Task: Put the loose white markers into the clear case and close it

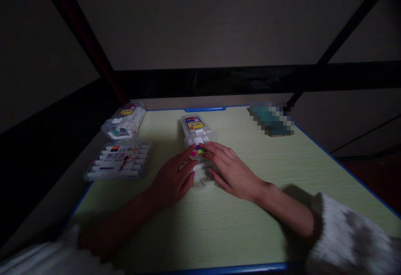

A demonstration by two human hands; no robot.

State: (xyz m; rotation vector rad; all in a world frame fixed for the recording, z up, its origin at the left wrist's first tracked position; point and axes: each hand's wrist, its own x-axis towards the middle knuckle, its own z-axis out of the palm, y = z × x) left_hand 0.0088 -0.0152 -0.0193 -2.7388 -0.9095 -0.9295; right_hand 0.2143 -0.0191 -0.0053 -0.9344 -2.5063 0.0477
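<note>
A clear plastic marker case (198,129) with a yellow and blue label lies on the table, its near end open and its lid (202,178) folded down towards me. Several markers (196,152) with pink, yellow, green and purple ends show in the opening. My left hand (171,178) is at the left of this end, fingertips against the marker ends and thumb apart beside the lid. From the right, my right hand (233,170) reaches over the opening with fingers stretched out, touching the upper markers; its thumb is near the lid.
At the left of the light green table (250,233) lie a flat case of white markers (120,160) and, behind it, another clear marker case (125,118). A pixelated greenish object (271,118) rests at the back right. Blue edging (205,109) borders the table.
</note>
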